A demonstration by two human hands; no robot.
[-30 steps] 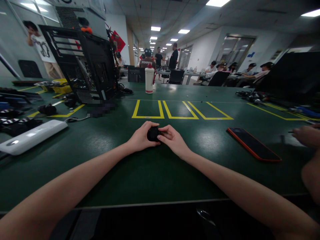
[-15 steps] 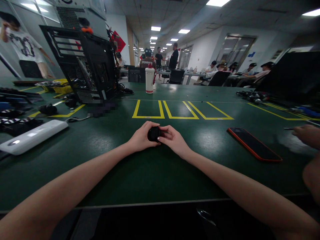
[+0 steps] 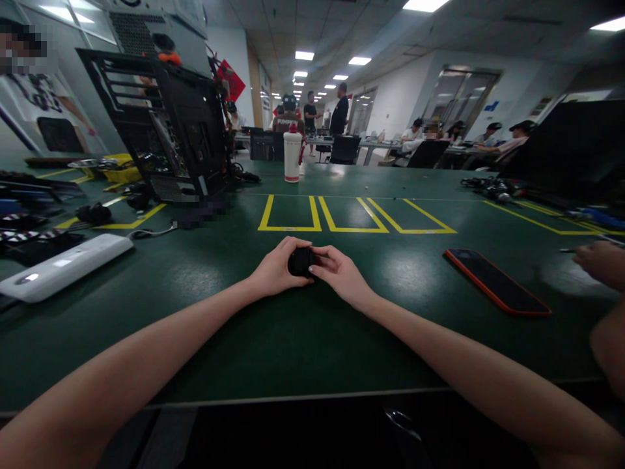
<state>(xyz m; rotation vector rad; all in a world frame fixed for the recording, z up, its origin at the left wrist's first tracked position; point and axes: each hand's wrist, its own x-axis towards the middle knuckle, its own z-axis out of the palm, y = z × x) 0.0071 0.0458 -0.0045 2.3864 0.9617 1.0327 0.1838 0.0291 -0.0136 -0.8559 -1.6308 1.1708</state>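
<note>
A small round black object [image 3: 299,262] is between my two hands, just above or on the green table [image 3: 312,345]; its kind is too dark to make out. My left hand [image 3: 278,268] curves round its left side, thumb and fingers closed on it. From the right, the fingertips and thumb of my right hand [image 3: 338,273] pinch its edge. Part of the object is hidden behind my fingers.
Ahead are yellow tape outlines [image 3: 353,231] and a white bottle [image 3: 291,156]. A white power strip [image 3: 68,266] lies left, near an open black computer case [image 3: 195,130]. An orange-edged phone [image 3: 498,281] lies right, beside another person's hand [image 3: 600,262].
My hands and the black object stay almost still, with only a slight shift of my right fingertips. At far left, a standing person has moved a little.
</note>
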